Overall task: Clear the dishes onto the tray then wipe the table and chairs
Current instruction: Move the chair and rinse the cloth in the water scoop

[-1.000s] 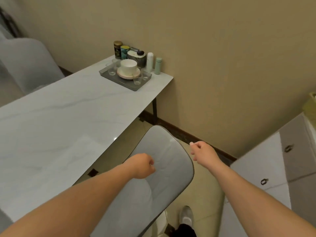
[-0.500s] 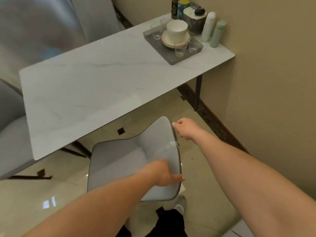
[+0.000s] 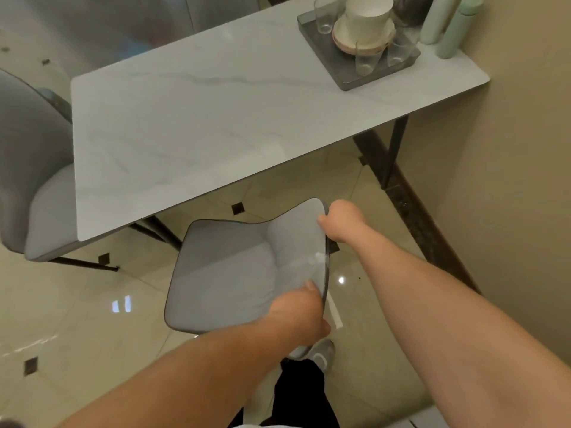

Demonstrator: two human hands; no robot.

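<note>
Glossy beige floor tiles (image 3: 77, 310) with small dark insets lie under everything. Left hand (image 3: 298, 313) — fingers curled over the near end of the grey chair (image 3: 234, 273) backrest's rim, thumb on its inner face. Right hand (image 3: 341, 220) — closed round the far end of the same rim. Chair stands just off the near edge of the white marble table (image 3: 200, 118). Grey tray (image 3: 346, 78) sits at the table's far right corner, holding stacked cream dishes (image 3: 364, 23) and clear glasses (image 3: 364, 58). Two pale green bottles (image 3: 454, 32) stand just right of the tray. Second grey chair (image 3: 34, 168) at the table's left end.
</note>
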